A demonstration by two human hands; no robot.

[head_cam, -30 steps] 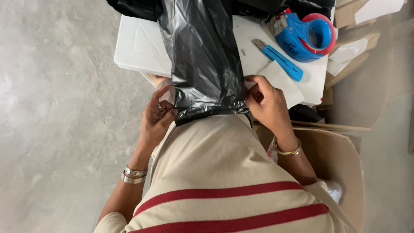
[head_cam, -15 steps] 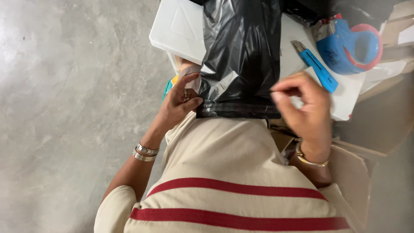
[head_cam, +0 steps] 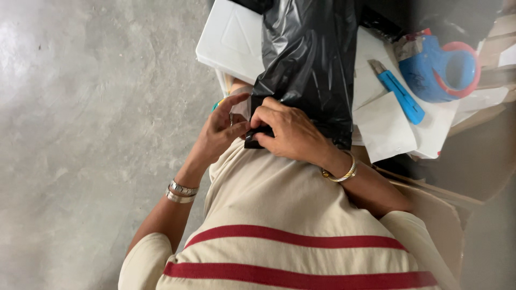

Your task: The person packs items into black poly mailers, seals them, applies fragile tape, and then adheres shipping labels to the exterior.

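Black plastic bag (head_cam: 314, 70) drapes off the near edge of a white board (head_cam: 236, 40), long axis running straight away from the body. Right hand (head_cam: 287, 134) pinches the bag's near left corner; left hand (head_cam: 217, 131) sits just beside it, fingers half open, thumb touching the same corner. Corner itself hidden under the right fingers. Bag's far end cut off. Blue cutter (head_cam: 400, 91) and tape dispenser (head_cam: 443, 70) lie well right, untouched.
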